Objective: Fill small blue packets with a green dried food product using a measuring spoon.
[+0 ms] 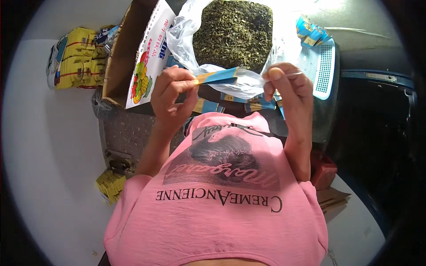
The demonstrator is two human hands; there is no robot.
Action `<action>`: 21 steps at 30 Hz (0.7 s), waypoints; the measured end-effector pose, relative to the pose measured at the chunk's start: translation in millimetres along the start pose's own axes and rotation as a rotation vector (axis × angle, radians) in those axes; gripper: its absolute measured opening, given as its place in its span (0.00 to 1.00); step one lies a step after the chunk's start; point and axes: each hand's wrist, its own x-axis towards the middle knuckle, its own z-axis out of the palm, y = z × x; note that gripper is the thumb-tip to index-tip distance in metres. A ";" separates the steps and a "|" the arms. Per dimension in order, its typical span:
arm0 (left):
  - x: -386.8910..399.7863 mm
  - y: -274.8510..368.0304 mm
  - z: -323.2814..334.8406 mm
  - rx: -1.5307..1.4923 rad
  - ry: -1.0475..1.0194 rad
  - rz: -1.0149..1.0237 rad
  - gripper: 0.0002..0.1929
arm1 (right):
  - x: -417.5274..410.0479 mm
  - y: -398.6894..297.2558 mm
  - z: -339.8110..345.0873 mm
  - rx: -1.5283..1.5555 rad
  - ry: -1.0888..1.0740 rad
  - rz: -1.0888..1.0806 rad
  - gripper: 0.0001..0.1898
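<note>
My left hand (174,91) pinches one end of a flat blue-and-gold packet (216,76) between thumb and fingertips. A transparent plastic sleeve (251,79) sticks out of the packet's other end. My right hand (290,83) pinches the far end of this plastic, and a thin translucent strip shows past its fingers. Just beyond both hands lies a heap of dried leaves (233,33), apparently tea, inside a large transparent plastic bag (184,36). More blue-and-gold packets (261,103) lie below the held one, partly hidden by my hands and shirt.
An open cardboard box (121,56) with printed fruit stands at the left. Farther left are bundled yellow packets (78,60); another yellow stack (111,186) sits lower down. At right, blue packets (311,31) rest on a light-blue perforated basket (324,69). A red container (324,171) stands behind my right elbow.
</note>
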 end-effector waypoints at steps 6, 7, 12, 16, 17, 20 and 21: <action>2.2 1.8 10.9 -0.104 -0.134 -0.035 0.10 | 7.2 15.5 8.4 -0.041 -0.041 0.052 0.10; 3.8 2.5 13.1 -0.103 -0.134 -0.039 0.10 | 8.6 17.0 9.7 -0.031 -0.045 0.054 0.10; 8.5 2.9 23.7 -0.468 -0.290 -0.426 0.17 | 11.8 30.4 5.7 -0.010 -0.124 0.080 0.11; 16.2 -12.0 27.0 -0.175 -0.522 -0.189 0.28 | 19.1 41.6 -0.3 0.083 -0.102 0.115 0.12; 17.1 -12.6 30.3 -0.177 -0.527 -0.191 0.28 | 21.4 44.3 -2.4 0.108 -0.081 0.117 0.13; 20.6 -10.4 42.6 -0.408 -0.537 -0.383 0.29 | 28.2 54.7 -7.8 0.213 -0.027 0.176 0.12; 23.4 -8.0 46.6 -0.536 -0.501 -0.530 0.29 | 30.5 55.3 -8.9 0.216 -0.024 0.178 0.12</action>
